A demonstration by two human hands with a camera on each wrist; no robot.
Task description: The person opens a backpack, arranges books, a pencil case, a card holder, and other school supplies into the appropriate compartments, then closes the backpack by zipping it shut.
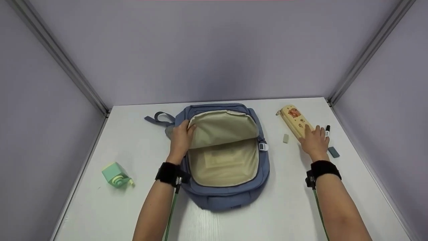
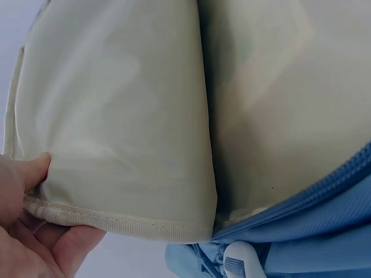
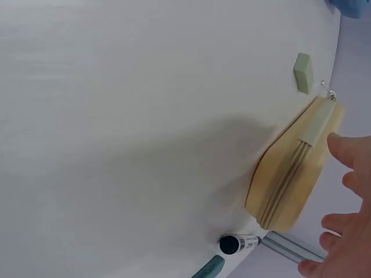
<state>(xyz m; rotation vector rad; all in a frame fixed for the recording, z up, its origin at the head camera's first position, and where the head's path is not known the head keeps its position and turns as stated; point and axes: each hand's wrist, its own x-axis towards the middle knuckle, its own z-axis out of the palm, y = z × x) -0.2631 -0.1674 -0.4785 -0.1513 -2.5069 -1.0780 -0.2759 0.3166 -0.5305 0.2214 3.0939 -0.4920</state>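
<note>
my left hand (image 1: pixel 180 139) pinches the cream-lined flap (image 1: pixel 224 129) of a blue fabric backpack (image 1: pixel 230 201).
my right hand (image 1: pixel 315 142), fingers spread and holding nothing, is over the near end of a long yellow pencil case (image 1: pixel 293 117) on the white table (image 1: pixel 100 214), right of the backpack; i cannot tell if they touch.

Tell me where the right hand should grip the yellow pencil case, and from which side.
Probably across its middle, from above: the yellow pencil case lies flat, long and slim, so the right hand, at its near end, could span both long sides.
</note>
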